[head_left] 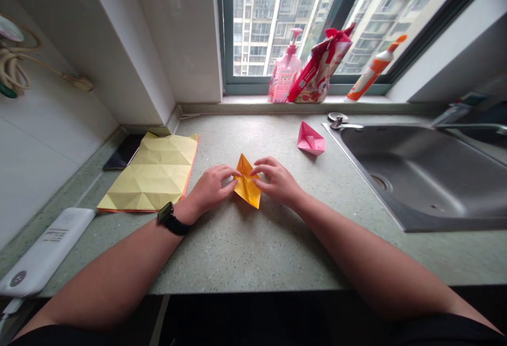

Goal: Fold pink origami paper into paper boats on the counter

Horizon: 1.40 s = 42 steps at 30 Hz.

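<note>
A folded piece of orange-yellow origami paper point(247, 186) stands on the speckled countertop point(245, 251), pointed at its far and near ends. At its left edge my left hand point(216, 186) pinches the paper between thumb and fingers. My right hand point(276, 181) grips the opposite edge the same way, thumb nearer me. A finished-looking pink folded paper shape point(311, 140) sits apart, beyond my right hand. To the left lies a stack of creased yellow paper point(152, 171) with orange-red sheets showing under its edge. A dark watch point(172, 218) is on my left wrist.
A steel sink point(428, 171) with a faucet is set in the counter at right. A white power bank point(49, 248) and a dark flat device point(123, 153) lie at left. On the windowsill stand a pink pump bottle point(284, 76), a red bag point(321, 66) and an orange-white bottle point(372, 74).
</note>
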Tool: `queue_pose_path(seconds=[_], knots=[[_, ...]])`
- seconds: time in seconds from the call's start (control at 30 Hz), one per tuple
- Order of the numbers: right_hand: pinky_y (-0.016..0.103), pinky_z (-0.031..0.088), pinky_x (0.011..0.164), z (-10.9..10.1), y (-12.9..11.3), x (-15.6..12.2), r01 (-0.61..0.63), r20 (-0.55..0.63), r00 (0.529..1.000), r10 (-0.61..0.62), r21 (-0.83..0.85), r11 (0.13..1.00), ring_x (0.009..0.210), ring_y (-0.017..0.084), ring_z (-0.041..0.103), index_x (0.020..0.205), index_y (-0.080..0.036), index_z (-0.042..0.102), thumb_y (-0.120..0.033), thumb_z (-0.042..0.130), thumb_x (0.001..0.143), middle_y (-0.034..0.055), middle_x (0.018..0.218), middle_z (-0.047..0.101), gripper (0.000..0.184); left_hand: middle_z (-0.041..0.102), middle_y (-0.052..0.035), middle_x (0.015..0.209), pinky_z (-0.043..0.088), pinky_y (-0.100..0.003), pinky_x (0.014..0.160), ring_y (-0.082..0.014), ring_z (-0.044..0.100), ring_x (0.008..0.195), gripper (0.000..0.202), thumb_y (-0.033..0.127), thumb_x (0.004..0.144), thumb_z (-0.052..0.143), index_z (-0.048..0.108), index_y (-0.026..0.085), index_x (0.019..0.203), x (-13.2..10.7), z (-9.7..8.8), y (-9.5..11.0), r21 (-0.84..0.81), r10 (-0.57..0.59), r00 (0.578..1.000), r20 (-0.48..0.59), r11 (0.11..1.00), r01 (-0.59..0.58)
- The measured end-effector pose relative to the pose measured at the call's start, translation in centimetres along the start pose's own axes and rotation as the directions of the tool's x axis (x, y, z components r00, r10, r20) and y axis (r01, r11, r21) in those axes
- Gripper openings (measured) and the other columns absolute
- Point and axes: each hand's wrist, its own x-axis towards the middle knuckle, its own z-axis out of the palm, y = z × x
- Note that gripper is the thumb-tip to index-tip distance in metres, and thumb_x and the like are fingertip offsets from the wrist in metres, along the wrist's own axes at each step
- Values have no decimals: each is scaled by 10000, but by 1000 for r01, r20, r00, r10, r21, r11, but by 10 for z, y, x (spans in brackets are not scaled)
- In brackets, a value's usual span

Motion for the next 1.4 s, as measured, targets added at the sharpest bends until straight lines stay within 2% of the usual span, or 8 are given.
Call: queue_pose_path(seconds=[0.1,0.2,0.33,0.53,0.8,1.0,1.17,1.4], knots=[[516,537,1153,1,-1,-1,-48,44,998,49,-28,998,1256,277,677,1002,-298,840,-326,818,930,80,1241,701,80,769,-61,1169,604,-459,1072,-249,731,1120,200,232,1026,643,797,262,1151,0,0,0,16,23,1000,-14,1000,-22],[518,547,1143,0,-4,-1,-84,70,994,87,-45,995,1238,284,683,1002,-307,849,-401,876,911,80,1231,705,133,706,-80,1252,585,-487,1136,-255,696,1197,207,227,1010,687,808,278,1170,-1,0,-2,39,54,997,-53,998,-52],[507,556,1133,-2,-7,0,-111,88,990,114,-37,993,1215,279,694,1021,-307,856,-409,893,904,81,1221,709,161,624,-94,1419,519,-542,1236,-279,626,1361,225,204,1007,713,825,298,1179,-2,0,-5,66,95,995,-25,993,-94],[497,542,1153,-2,-5,1,-3,84,996,0,31,1000,1270,262,687,1063,-302,840,-372,793,990,83,1267,715,111,605,-76,1478,476,-590,1276,-305,586,1430,112,217,1000,752,838,288,1015,-2,-3,-1,79,72,997,-25,994,-70],[532,546,1125,-12,-14,-1,100,-35,995,-97,74,992,1269,286,688,994,-273,800,-463,637,1080,108,1309,728,265,562,-95,1526,448,-573,1299,-317,533,1498,117,184,1000,708,801,254,1000,-3,-7,4,104,72,993,-94,993,-62],[524,547,1115,-8,-17,-2,30,31,999,-32,60,998,1233,282,692,921,-273,794,-455,731,1013,93,1264,721,214,657,-108,1362,520,-517,1224,-279,632,1353,209,219,1042,614,642,245,1247,-2,-4,1,35,72,965,-254,997,-66],[507,564,1075,-8,-16,-1,13,4,1000,-13,50,999,1185,276,701,894,-274,797,-430,754,993,90,1225,720,189,678,-76,1178,599,-442,1047,-238,697,1091,127,236,1049,575,594,237,1175,-1,-4,0,44,23,957,-290,999,-11],[466,571,1024,-6,-14,-2,66,-4,998,-65,6,998,1104,259,708,889,-261,785,-398,739,1011,82,1127,727,189,678,-32,990,594,-377,898,-207,696,905,66,298,1063,561,586,238,1077,-1,-4,3,-16,-37,958,-286,999,34]])
